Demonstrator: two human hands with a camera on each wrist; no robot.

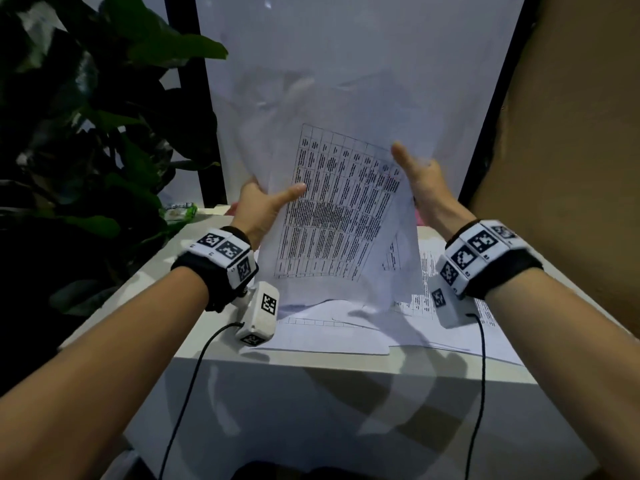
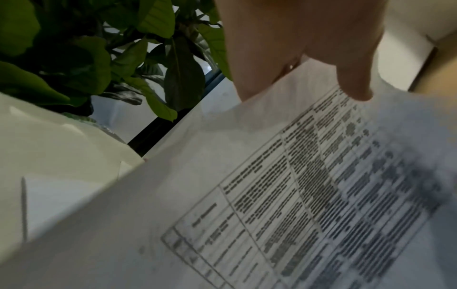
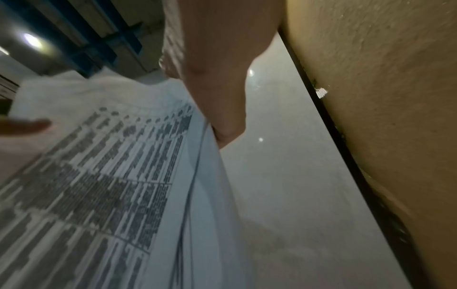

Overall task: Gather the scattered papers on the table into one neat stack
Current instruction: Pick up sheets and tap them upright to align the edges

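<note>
A bundle of white papers (image 1: 339,216), its front sheet printed with a table, stands nearly upright above the white table (image 1: 166,268). My left hand (image 1: 266,206) pinches the bundle's left edge, thumb on the printed face and fingers behind. My right hand (image 1: 420,181) holds the right edge with the thumb pointing up and the fingers hidden behind the sheets. The left wrist view shows the left hand (image 2: 309,48) with its thumb on the bundle (image 2: 272,195). In the right wrist view the right hand (image 3: 217,78) lies along the bundle's edge (image 3: 111,176). More sheets (image 1: 332,337) lie flat beneath, some printed (image 1: 446,299).
A leafy plant (image 1: 104,133) crowds the table's left side, with a green packet (image 1: 178,211) at the back left corner. A brown board (image 1: 571,168) leans on the right. A white panel (image 1: 346,64) in a black frame stands behind. Cables hang from both wrist cameras.
</note>
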